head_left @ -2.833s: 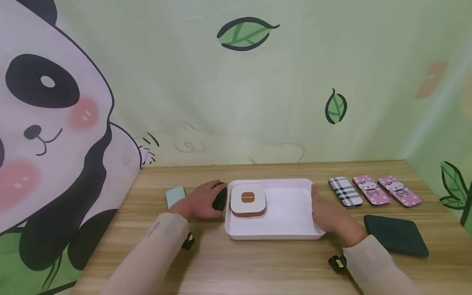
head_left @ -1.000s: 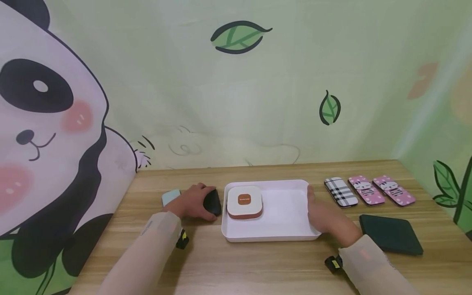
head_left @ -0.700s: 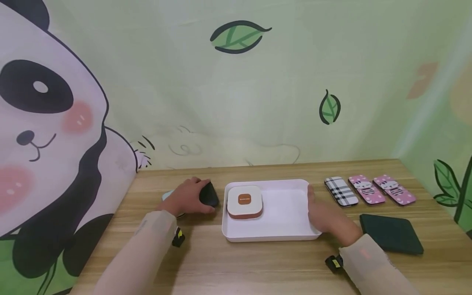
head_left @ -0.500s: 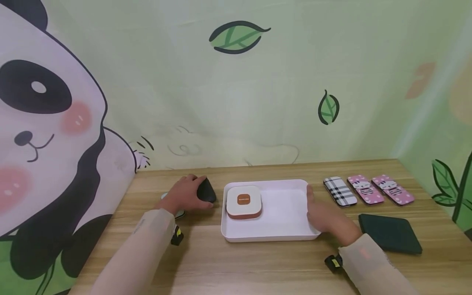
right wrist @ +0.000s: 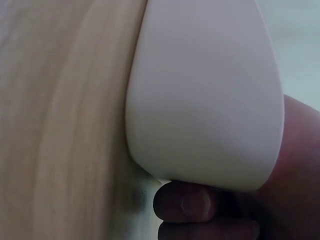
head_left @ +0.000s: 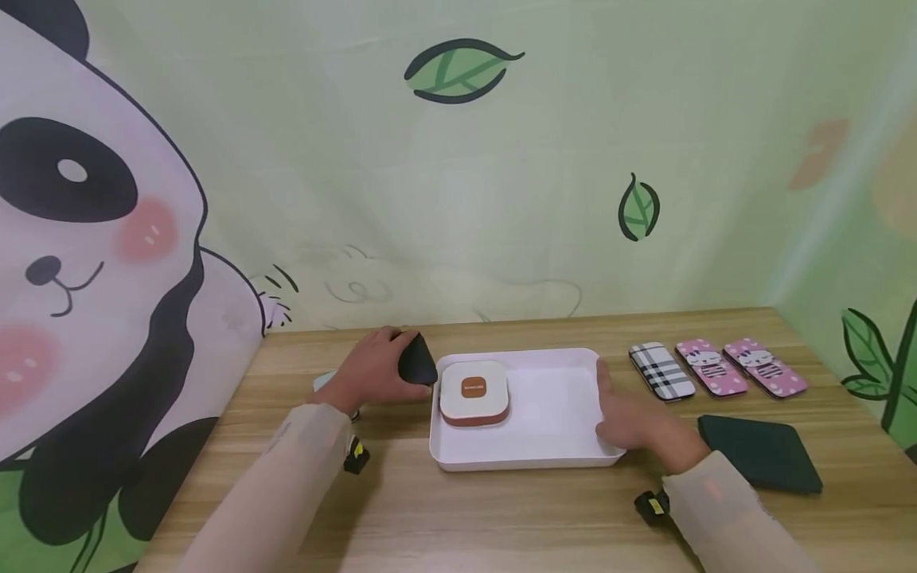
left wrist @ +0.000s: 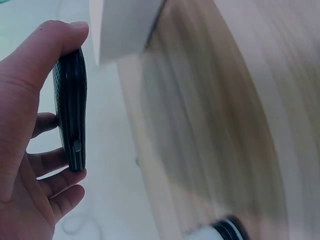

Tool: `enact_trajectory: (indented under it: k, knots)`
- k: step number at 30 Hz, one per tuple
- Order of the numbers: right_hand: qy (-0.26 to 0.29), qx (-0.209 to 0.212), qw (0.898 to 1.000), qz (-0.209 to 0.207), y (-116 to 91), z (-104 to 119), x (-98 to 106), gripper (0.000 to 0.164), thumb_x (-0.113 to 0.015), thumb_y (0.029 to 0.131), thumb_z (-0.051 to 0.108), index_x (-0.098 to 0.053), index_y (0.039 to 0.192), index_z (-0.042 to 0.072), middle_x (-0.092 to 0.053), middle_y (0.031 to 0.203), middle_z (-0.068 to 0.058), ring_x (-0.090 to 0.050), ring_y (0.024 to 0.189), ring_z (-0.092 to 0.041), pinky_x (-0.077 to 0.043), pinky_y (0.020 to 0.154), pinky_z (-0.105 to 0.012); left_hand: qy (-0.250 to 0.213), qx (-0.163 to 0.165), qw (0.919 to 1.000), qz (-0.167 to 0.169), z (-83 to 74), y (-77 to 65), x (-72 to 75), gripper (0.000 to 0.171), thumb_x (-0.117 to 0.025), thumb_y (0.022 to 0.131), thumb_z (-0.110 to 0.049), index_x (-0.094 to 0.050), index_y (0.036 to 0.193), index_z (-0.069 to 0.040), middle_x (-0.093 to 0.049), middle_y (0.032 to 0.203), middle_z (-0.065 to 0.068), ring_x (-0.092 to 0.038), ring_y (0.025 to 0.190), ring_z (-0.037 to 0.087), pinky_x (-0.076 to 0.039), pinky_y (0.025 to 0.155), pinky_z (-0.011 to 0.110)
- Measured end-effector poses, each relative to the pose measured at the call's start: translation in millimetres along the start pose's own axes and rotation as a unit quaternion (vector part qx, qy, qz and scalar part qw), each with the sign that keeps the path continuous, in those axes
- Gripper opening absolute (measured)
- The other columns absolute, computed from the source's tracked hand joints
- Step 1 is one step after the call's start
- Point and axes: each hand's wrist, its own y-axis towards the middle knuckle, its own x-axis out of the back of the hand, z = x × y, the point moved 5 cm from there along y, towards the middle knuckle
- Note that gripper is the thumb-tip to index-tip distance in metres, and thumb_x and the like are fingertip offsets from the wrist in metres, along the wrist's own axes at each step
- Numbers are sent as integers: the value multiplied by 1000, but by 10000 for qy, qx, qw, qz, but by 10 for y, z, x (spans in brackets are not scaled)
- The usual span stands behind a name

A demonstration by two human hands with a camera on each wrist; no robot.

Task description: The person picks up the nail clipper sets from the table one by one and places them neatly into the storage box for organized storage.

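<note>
My left hand (head_left: pixel 376 368) grips a small black case (head_left: pixel 417 362) close over the back-left corner of the white tray (head_left: pixel 552 460). In the left wrist view, the case (left wrist: pixel 71 110) is slim and textured, with a small catch on its narrow side; thumb and fingers close on its edges. At the tray's right end my right hand (head_left: pixel 634 418) holds the wall, its thumb over the rim. Curled fingers (right wrist: pixel 185 202) press the outside of the tray (right wrist: pixel 205 90) in the right wrist view. A white-topped, brown-sided rounded box (head_left: pixel 474 398) sits in the tray's left part.
Partly hidden behind my left wrist lies a pale teal case (head_left: pixel 324 380). On the right are a black-and-white plaid case (head_left: pixel 662 371), two pink patterned cases (head_left: pixel 711 368) and a flat dark green item (head_left: pixel 761 452). A printed cloth wall (head_left: pixel 516 199) stands behind the table.
My left hand has lifted the black case off the table at the tray's left side, tilted it, and brought it up and right to the rim. My right hand stays at the tray's right end.
</note>
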Motion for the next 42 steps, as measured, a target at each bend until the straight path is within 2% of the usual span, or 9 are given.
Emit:
enact_trajectory:
  k: [7, 17, 24, 32, 38, 42]
  knots:
    - [-55, 34, 10000, -23, 4, 1, 3, 101, -56, 89, 16, 18, 155, -4, -52, 60, -1, -41, 46, -13, -30, 45, -27, 19, -292, 9996, -16, -352, 44, 83, 100, -75, 71, -66, -38, 155, -25, -44, 149, 12, -49, 125, 33, -46, 100, 50]
    - [39, 62, 10000, 22, -51, 55, 50, 100, -56, 88, 15, 17, 155, -5, -51, 60, 0, -40, 46, -13, -30, 45, -27, 198, -758, 9969, 63, -783, 155, 94, 104, -74, 69, -72, -37, 156, -28, -45, 150, 8, -50, 128, 28, -45, 102, 49]
    - [74, 36, 10000, 17, -34, 33, 29, 103, -58, 87, 14, 19, 155, -3, -52, 61, -2, -42, 47, -13, -31, 45, -27, 91, -908, 9957, 187, -994, 222, 45, 98, -73, 70, -72, -40, 153, -30, -51, 146, 5, -54, 119, 26, -50, 95, 45]
    - [76, -34, 9999, 89, -14, 25, 28, 104, -58, 89, 15, 20, 155, -2, -54, 62, -2, -43, 48, -14, -33, 46, -28, 242, -1351, 9905, 119, -1236, 246, 63, 97, -72, 70, -71, -43, 151, -27, -55, 138, 3, -56, 113, 21, -51, 91, 39]
    - [104, 171, 9998, -4, 47, -25, -9, 104, -57, 86, 12, 21, 153, -4, -54, 61, -2, -43, 47, -14, -32, 46, -28, 417, -1356, 9893, 339, -1406, 286, -58, 97, -71, 71, -74, -42, 151, -29, -54, 136, 2, -55, 110, 20, -52, 87, 36]
    - [133, 174, 9998, -16, 28, -9, -8, 104, -57, 85, 12, 19, 154, -5, -54, 62, -3, -43, 48, -15, -33, 46, -29, 461, -1360, 9887, 434, -1526, 296, -89, 95, -70, 72, -74, -42, 151, -30, -54, 137, 2, -54, 111, 20, -52, 88, 37]
